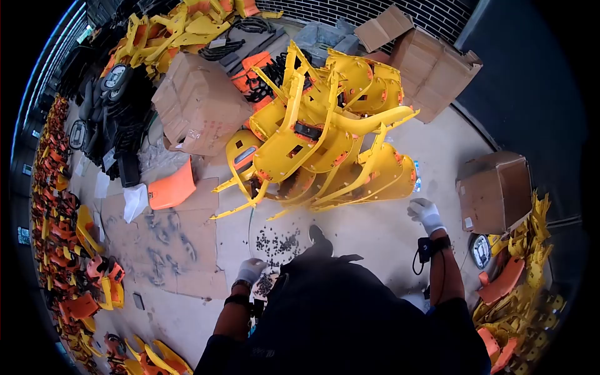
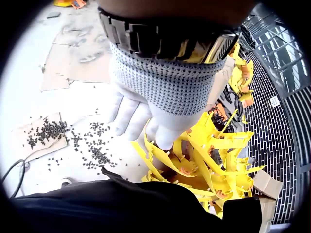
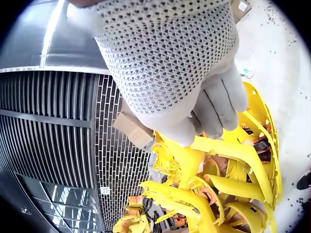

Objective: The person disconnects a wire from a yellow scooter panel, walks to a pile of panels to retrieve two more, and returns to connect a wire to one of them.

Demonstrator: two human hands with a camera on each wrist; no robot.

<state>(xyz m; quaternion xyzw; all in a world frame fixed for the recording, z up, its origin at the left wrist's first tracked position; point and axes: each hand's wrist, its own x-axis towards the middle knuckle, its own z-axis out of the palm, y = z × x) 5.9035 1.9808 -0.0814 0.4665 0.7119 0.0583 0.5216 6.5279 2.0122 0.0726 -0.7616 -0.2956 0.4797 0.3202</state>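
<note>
From my end, I see the yellow stack (image 1: 312,140) on the floor (image 1: 375,250). The left hand (image 1: 251,270), loose and empty, is on its near side by small black pieces (image 1: 278,242); the right hand (image 1: 426,214), also relaxed, hovers near its right edge.

- The pile of parts (image 1: 312,134) is on the floor (image 1: 375,250).
- The flat cardboard (image 1: 200,250) lies to its left.
- One box (image 1: 497,197) stands near the floor's right edge.

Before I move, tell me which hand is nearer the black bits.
Left. The left hand is just beside the black bits, at their left; the right hand is well off to their right, near the yellow parts.
</note>
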